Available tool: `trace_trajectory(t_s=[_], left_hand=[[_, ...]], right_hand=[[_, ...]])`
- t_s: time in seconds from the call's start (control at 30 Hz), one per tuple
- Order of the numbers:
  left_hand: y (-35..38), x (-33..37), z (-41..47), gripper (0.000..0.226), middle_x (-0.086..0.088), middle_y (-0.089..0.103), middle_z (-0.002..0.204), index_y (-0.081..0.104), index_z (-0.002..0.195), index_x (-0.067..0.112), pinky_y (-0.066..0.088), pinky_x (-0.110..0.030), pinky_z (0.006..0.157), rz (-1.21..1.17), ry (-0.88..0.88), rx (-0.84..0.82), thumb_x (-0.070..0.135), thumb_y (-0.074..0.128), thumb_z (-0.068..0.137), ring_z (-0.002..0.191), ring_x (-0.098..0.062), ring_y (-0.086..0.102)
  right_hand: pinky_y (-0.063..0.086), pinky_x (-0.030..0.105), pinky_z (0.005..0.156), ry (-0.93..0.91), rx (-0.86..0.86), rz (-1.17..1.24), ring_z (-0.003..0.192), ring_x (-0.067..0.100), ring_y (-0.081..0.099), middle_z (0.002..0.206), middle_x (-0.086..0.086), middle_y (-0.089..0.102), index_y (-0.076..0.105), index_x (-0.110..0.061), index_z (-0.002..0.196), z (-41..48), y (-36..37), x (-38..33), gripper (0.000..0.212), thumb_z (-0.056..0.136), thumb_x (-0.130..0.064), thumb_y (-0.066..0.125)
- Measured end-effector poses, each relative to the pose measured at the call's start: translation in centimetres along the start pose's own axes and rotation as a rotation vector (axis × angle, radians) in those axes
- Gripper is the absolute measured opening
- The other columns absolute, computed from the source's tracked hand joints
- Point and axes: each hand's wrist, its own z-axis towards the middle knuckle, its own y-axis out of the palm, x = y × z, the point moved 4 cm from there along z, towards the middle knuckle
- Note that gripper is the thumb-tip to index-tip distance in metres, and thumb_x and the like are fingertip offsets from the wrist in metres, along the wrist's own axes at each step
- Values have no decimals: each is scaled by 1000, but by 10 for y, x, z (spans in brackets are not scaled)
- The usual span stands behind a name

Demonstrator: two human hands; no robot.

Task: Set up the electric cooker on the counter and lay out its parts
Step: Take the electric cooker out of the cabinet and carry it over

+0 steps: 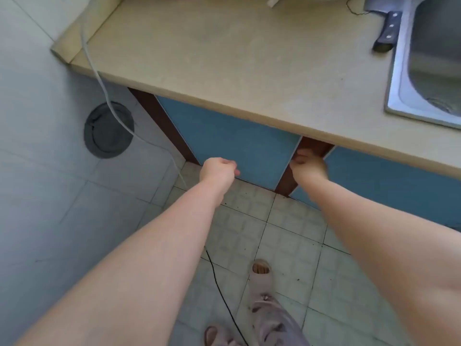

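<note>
Our 2 forearms (149, 258) reach below the tabletop's (237, 58) front edge: left hand (218, 171) curled, holding nothing; right hand (308, 166), blurred, hooking the blue door's (232, 141) edge. No cooker shows yet. Lifting it out, we could trip on the black cord (222, 290) underfoot.

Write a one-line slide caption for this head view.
Beneath the counter, the right hand grips the edge of a blue cabinet door; the left hand is curled close by.
</note>
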Motion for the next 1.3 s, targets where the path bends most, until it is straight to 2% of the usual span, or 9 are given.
trace_trajectory(t_s=[0.13,0.2,0.3,0.4,0.5,0.77,1.03,1.23,1.3], left_hand=[[11,-5,31,15,4,68,76,59,77,20,42,-26,74,-57,-20,1,18,54,92,82,-20,58],[19,-14,45,17,-1,70,85,57,76,20,42,-26,76,-66,-32,-5,15,55,92,85,-20,59],[19,-22,54,21,-5,71,97,56,72,21,46,-28,81,-65,-48,17,13,55,92,87,-21,59],[20,-37,58,18,-3,70,92,59,76,21,49,-29,83,-58,-65,14,14,55,92,83,-19,60],[16,-46,57,17,3,68,82,59,78,22,48,-28,82,-59,-61,13,15,53,93,81,-18,60],[-13,-50,24,27,-4,68,91,55,67,22,51,-36,88,-48,-34,48,19,52,93,84,-23,58],[-60,-52,-33,37,-3,66,90,52,68,20,51,-40,92,-44,32,8,43,45,96,82,-22,59],[-96,-85,-51,38,-4,67,107,61,95,16,52,-39,92,3,34,-43,53,57,88,100,-25,64],[-110,-97,-53,37,-2,67,100,62,90,17,52,-40,91,-17,22,-24,53,62,84,97,-24,64]], right_hand=[[34,34,110,49,44,-96,139,27,39,158,5,28,19,-15,153,38,16,6,66,95,-30,48],[33,34,113,65,94,-48,142,26,33,160,4,20,14,-17,154,54,26,14,73,91,-32,49],[38,34,110,38,133,179,141,23,35,157,1,29,25,-21,149,65,37,14,80,76,-35,53],[43,25,91,58,165,294,128,22,48,146,4,42,31,-16,145,70,42,14,69,80,-14,54],[47,32,94,55,179,183,120,25,53,136,5,51,34,-16,141,65,33,19,62,83,-4,52],[49,42,92,-59,24,-82,105,30,62,112,8,66,42,-11,122,-24,51,26,39,85,-11,52],[48,34,85,-70,-157,-116,105,29,60,113,9,65,55,-14,110,-121,99,32,41,79,4,38],[49,27,79,-117,-338,-183,107,26,60,118,5,66,57,-27,96,-167,142,21,41,83,6,36],[49,28,87,-147,-441,-219,114,25,60,123,5,65,62,-26,105,-180,160,13,46,85,7,37]])
